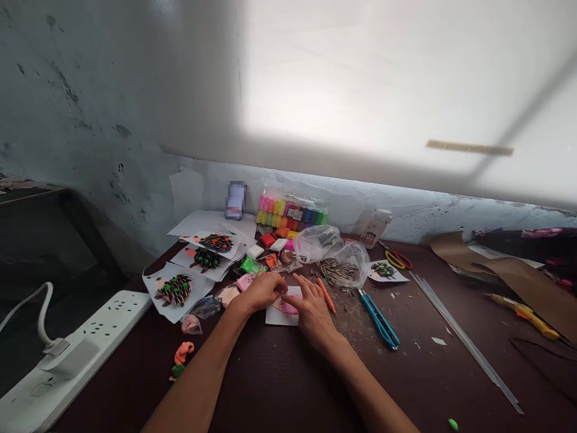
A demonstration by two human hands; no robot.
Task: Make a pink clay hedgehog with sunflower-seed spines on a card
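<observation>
On the dark table (406, 373), left of the white card (276, 317), three papers (151, 285) carry clay hedgehogs (175, 290), seeming done; the card has only pink clay (286, 307). The right hand (313, 310) lies wide on it; the left hand (259, 291) curls narrow, holding what, I cannot tell.

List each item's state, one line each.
Left bare hand: fingers on card edge.
Right bare hand: fingers spread on card.
White paper card: flat, pink clay on it.
Yellow-and-red-handled scissors: shut.
Clear plastic bag of striped sunflower seeds: crumpled.
White power strip: one plug inserted.
</observation>
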